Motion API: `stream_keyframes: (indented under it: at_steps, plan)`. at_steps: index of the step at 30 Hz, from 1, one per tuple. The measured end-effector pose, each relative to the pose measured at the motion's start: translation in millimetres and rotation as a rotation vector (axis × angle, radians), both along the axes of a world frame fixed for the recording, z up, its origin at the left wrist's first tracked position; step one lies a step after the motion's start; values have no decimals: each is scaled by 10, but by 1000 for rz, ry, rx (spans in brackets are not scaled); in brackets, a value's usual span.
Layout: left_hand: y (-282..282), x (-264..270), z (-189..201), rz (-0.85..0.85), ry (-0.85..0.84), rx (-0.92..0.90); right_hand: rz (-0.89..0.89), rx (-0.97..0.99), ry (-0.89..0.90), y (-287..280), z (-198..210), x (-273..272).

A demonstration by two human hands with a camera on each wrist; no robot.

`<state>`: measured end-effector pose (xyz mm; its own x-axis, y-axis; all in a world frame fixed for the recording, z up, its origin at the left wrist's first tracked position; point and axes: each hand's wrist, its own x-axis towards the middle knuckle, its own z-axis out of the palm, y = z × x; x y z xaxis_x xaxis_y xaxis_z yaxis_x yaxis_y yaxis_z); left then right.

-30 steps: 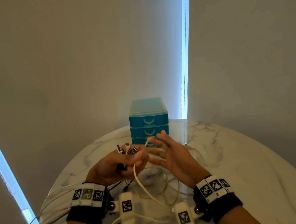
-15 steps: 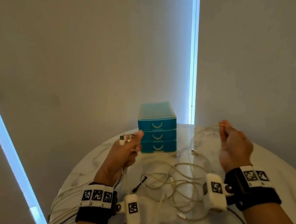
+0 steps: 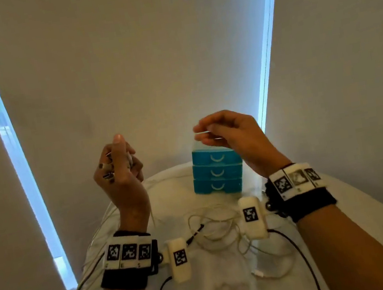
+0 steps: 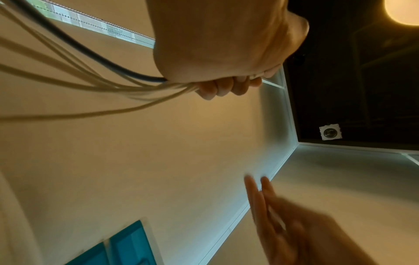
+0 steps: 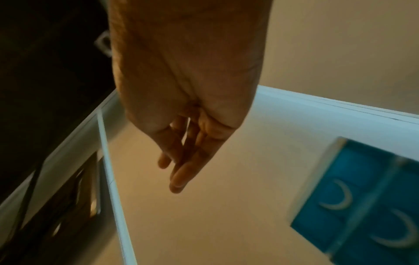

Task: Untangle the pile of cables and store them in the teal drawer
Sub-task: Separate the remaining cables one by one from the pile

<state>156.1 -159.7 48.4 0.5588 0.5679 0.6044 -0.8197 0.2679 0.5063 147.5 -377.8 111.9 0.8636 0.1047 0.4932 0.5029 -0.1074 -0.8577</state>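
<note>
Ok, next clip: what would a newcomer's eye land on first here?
Two raised hands above a round marble table: the left hand grips a bundle of cables, plug ends poking out by its knuckles, and the right hand pinches a thin white cable. Behind them stands the teal drawer unit, all three drawers closed, with loose cable loops lying in front.

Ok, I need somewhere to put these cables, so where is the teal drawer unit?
In the head view the teal drawer unit stands at the far edge of the marble table, right of centre, partly behind the raised right hand.
</note>
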Motion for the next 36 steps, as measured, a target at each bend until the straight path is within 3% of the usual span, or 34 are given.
stream_keyframes:
  at_steps: [1,3,6,8,13,18,23,28,33,36]
  plan:
    - [-4,-10,9,-4,-5,7,-59,18,46,-138,-63,-64]
    - [-33,-17,18,-18,6,27,-116,-128,164,-352,-263,-197]
    - [-68,-27,12,-24,36,52,-32,-634,394,-503,-663,-343]
    - [-66,-30,11,-24,44,56,14,-857,455,-510,-909,-393]
    - [-116,-13,-32,-76,94,137,-146,-875,435,-434,-1168,-283]
    - [-196,20,-92,-124,153,279,-167,-954,424,-197,-1249,-57]
    - [-163,26,-106,-114,170,258,-204,-788,336,-235,-1106,42]
    - [-120,30,-74,-104,178,223,-244,-615,430,-442,-867,111]
    - [-128,-14,-48,-101,167,249,-105,-920,516,-170,-942,143]
    - [-115,-10,-46,-93,178,257,-137,-949,476,-132,-895,147]
